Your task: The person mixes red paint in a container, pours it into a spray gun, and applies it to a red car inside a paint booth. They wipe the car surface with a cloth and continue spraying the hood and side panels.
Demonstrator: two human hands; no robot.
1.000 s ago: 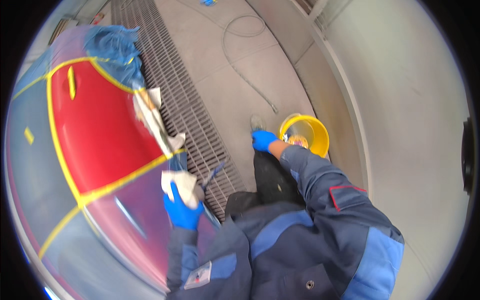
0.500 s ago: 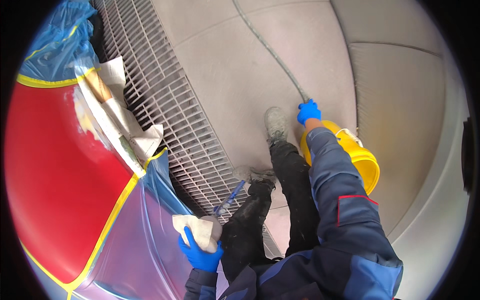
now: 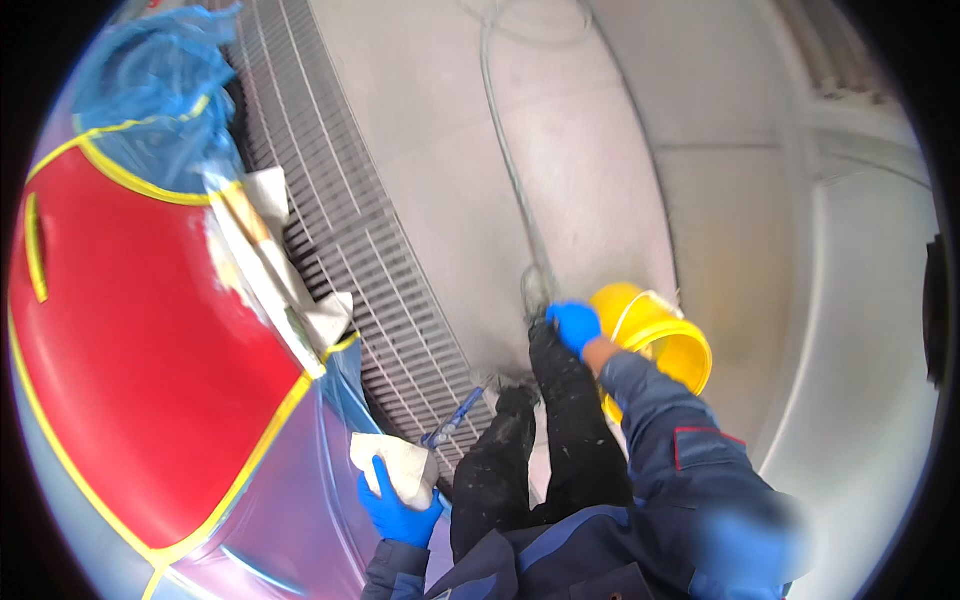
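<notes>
My left hand [image 3: 402,515], in a blue glove, is closed round a folded cream-coloured cloth [image 3: 395,465] beside the wrapped vehicle panel. A slim blue tool [image 3: 455,418] shows just beyond the cloth, over the floor grate; whether the hand holds it too, I cannot tell. My right hand [image 3: 576,327], also blue-gloved, grips a grey hose [image 3: 510,165] in front of my right leg. From there the hose runs away over the floor and bends into a loop at the far end. Right beside that hand is a yellow bucket [image 3: 625,305], tipped on its side.
At the left is a red panel [image 3: 140,350] edged with yellow tape, with blue film [image 3: 155,85] and clear sheeting [image 3: 290,510] around it. Masking paper [image 3: 285,250] hangs off its right edge. A metal grate [image 3: 350,190] runs along the floor beside it.
My right hand has come inward with the hose, from beyond the bucket to in front of my right leg. The left hand still holds the cloth. The view has shifted.
</notes>
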